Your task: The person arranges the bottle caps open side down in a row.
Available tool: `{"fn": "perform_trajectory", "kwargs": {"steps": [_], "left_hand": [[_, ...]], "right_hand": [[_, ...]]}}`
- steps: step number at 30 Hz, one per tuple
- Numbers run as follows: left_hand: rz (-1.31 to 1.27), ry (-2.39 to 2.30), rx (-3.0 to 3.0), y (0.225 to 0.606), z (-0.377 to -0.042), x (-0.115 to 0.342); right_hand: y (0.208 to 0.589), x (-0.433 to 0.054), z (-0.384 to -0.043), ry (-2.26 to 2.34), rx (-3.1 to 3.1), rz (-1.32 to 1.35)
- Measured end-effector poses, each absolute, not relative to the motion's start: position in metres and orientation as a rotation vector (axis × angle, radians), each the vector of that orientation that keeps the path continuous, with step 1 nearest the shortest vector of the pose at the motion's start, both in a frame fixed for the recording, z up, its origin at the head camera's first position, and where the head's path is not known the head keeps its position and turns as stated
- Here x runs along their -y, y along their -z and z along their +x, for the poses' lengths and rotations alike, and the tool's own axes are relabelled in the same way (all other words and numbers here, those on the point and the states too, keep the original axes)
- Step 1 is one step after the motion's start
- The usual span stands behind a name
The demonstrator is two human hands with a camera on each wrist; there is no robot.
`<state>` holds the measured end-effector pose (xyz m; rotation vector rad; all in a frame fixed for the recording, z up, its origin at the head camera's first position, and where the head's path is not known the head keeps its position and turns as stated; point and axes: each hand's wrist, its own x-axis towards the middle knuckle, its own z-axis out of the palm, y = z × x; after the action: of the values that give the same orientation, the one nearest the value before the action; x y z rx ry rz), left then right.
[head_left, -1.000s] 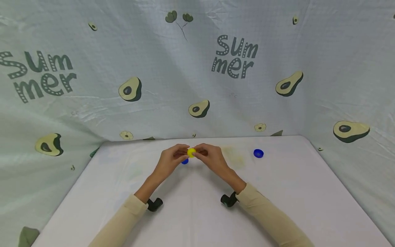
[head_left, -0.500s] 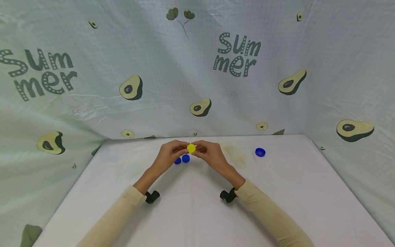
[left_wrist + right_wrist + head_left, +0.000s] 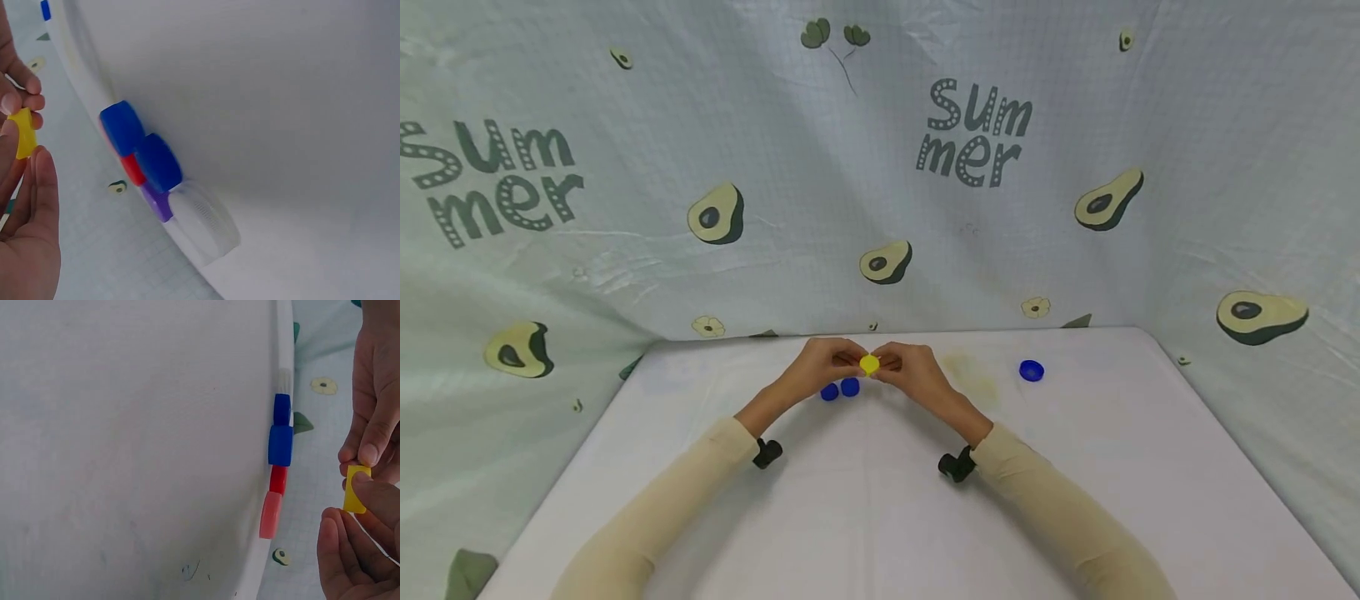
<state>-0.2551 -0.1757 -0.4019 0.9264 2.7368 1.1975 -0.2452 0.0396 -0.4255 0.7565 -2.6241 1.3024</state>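
In the head view, my left hand (image 3: 826,367) and right hand (image 3: 917,373) meet above the far part of the table. Between their fingertips they pinch a small round yellow cap (image 3: 869,364), its flat face towards the head camera. From the side, the left wrist view shows the yellow cap (image 3: 26,132) as a short band between thumbs and fingers. Two blue caps (image 3: 850,387) stand side by side just below the hands. Beyond them the left wrist view shows a red piece (image 3: 132,169), a purple piece (image 3: 158,201) and a clear container (image 3: 205,224).
A blue lid (image 3: 1032,371) lies at the far right of the white table (image 3: 865,508). A pink cap (image 3: 270,515) sits by the red piece in the right wrist view. The patterned cloth (image 3: 805,167) rises behind the far edge.
The yellow cap has turned so its round face shows more to the head camera. Both hands have risen slightly, and two blue caps show below them where one was partly visible before.
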Motion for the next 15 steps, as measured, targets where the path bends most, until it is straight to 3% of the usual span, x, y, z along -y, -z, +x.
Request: {"fn": "perform_trajectory", "kwargs": {"steps": [15], "left_hand": [[0.837, -0.988, -2.831, 0.421, -0.259, 0.16]], "right_hand": [[0.437, -0.041, -0.258, -1.212, 2.757, 0.781]]}}
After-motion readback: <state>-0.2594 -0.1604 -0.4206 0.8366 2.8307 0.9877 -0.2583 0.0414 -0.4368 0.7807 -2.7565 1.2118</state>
